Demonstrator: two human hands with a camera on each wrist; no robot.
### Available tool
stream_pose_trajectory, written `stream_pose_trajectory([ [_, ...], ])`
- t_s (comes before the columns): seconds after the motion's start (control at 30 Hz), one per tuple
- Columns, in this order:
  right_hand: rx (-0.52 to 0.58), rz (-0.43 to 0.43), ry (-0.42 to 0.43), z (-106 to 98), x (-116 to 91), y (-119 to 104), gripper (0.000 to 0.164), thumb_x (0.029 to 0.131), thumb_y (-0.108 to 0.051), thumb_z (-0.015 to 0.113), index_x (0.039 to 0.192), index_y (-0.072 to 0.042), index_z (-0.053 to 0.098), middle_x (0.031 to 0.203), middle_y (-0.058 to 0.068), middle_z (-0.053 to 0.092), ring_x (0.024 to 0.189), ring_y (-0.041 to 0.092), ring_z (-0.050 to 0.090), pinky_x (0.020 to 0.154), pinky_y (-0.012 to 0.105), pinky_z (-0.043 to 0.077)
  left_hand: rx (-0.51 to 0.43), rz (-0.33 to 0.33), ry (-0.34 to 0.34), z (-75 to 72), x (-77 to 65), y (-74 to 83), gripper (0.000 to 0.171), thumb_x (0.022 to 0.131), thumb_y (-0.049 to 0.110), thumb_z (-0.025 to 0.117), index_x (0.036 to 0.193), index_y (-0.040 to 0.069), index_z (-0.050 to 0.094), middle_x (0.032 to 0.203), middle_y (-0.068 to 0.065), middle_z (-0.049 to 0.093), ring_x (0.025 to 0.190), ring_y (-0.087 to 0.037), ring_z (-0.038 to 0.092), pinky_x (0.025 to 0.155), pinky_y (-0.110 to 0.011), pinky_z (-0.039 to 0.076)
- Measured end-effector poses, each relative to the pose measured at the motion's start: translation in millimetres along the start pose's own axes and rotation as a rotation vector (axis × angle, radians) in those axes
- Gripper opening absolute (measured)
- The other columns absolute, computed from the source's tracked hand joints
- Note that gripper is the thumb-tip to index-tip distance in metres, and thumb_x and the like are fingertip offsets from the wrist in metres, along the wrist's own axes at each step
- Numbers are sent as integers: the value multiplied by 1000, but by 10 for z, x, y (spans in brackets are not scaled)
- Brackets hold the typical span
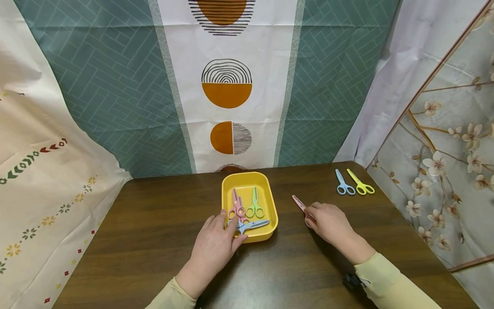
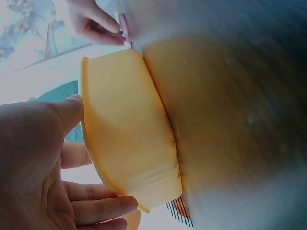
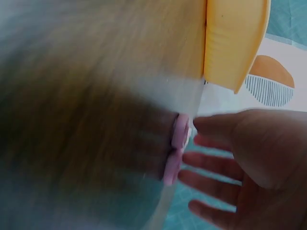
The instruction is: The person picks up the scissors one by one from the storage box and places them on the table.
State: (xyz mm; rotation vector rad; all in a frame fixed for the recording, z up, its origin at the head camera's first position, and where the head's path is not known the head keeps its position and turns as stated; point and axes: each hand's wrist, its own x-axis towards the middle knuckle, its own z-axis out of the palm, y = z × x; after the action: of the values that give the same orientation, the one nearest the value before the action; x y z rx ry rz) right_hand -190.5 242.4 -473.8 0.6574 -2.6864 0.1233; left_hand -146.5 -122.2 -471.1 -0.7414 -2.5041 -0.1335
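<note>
My left hand (image 1: 216,242) grips the near left corner of a yellow tray (image 1: 273,206), its thumb on the rim in the left wrist view. Inside lie green scissors (image 1: 254,205), pink scissors (image 1: 236,201) and, across the near end, blue scissors (image 1: 257,224), partly covered by the fingers. Right of the tray, my right hand (image 1: 329,223) pinches another pair of pink scissors (image 1: 298,202) by the handle, blades pointing to the far left. Its handle rings (image 3: 180,132) are close to the tabletop, between thumb and fingers in the right wrist view.
At the far right corner of the brown table (image 1: 162,231) lie a second pair of blue scissors (image 1: 344,183) and yellow scissors (image 1: 360,183), side by side. Patterned cloth (image 1: 115,94) hangs behind the table, and more cloth lines both sides.
</note>
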Motion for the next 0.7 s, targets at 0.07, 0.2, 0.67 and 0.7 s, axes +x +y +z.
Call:
stream_pose_trajectory([
  [0.07,2,-53,-23,-15,-43,17,16,90,-16,92,99,-14,78,99,2,75,84,27,72,79,51,60,1,4,8,1,5,-4,57,99,54,80,127,4,78,122,-29,73,111,-43,73,106,-56,57],
  [0.2,10,-110,-66,-26,-122,54,24,92,-19,91,113,-12,81,116,5,79,104,31,76,95,54,60,3,10,18,3,2,-6,57,99,54,81,127,4,78,120,-28,73,109,-43,73,105,-56,57],
  [0.67,71,-172,-125,-35,-241,151,38,99,-17,85,134,-5,78,142,15,72,129,36,70,109,59,55,-2,10,33,-4,-1,8,56,97,53,83,126,4,79,119,-28,72,106,-43,73,104,-56,58],
  [0.7,70,-174,-119,-35,-241,154,39,98,-16,85,135,-5,78,142,15,72,129,36,70,108,58,55,0,11,32,-2,-1,7,56,98,53,83,126,4,79,119,-28,72,106,-43,73,104,-56,58],
])
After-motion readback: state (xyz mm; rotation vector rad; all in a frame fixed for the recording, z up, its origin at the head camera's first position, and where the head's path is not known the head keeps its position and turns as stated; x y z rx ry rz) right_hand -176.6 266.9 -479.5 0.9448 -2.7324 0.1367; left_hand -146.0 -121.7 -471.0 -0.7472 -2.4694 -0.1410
